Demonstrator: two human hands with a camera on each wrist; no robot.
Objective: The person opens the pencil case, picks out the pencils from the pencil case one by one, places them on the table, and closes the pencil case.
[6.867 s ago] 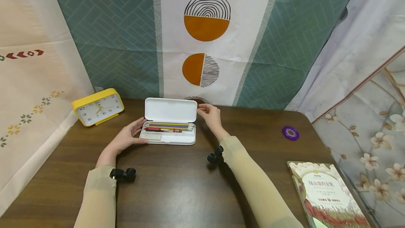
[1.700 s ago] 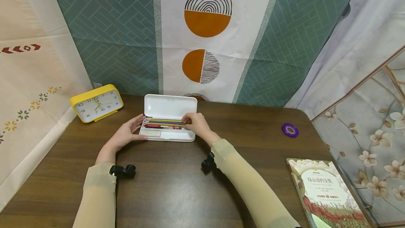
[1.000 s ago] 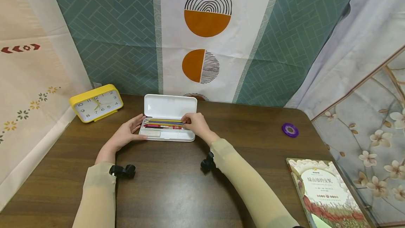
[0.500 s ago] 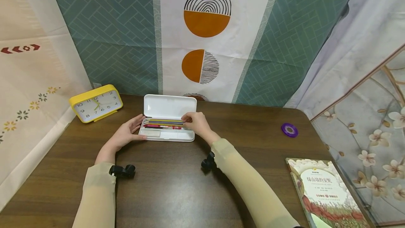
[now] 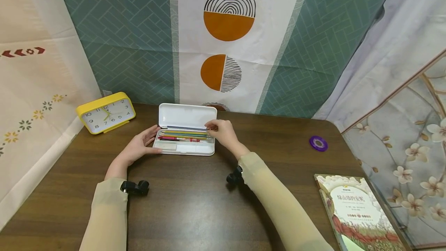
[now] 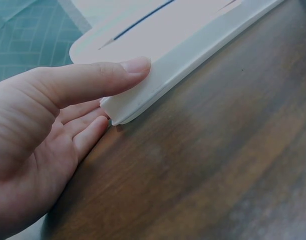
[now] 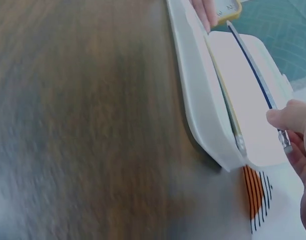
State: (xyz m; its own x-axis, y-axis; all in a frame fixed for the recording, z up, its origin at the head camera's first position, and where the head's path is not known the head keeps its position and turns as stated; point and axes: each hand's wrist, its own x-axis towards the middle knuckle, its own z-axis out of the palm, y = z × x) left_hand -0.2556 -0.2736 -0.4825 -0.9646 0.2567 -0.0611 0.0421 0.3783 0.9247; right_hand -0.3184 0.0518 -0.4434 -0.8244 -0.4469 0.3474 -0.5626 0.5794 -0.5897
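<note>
A white pencil case (image 5: 195,152) lies with its lid (image 5: 186,115) raised. My left hand (image 5: 136,149) holds its left end, thumb along the front edge and fingers at the side. Between thumb and fingers of my right hand (image 5: 225,134) I pinch a dark blue pencil (image 7: 255,70) near its eraser end. In the right wrist view the pencil is lifted above the case, slanting across the white lid. Inside the case are several yellow and other pencils (image 5: 188,133), a red pen (image 5: 168,138) and a white eraser (image 5: 166,146).
A yellow alarm clock (image 5: 106,113) stands at the back left of the brown table (image 5: 181,204). Toward the right lies a purple ring-shaped object (image 5: 318,143), with a book (image 5: 360,208) at the front right. Patterned cloth (image 5: 150,38) hangs behind the table.
My right hand earlier touched the lid's right edge, then reached into the pencils; now it has lifted the blue pencil up and slightly right. My left hand stays at the case.
</note>
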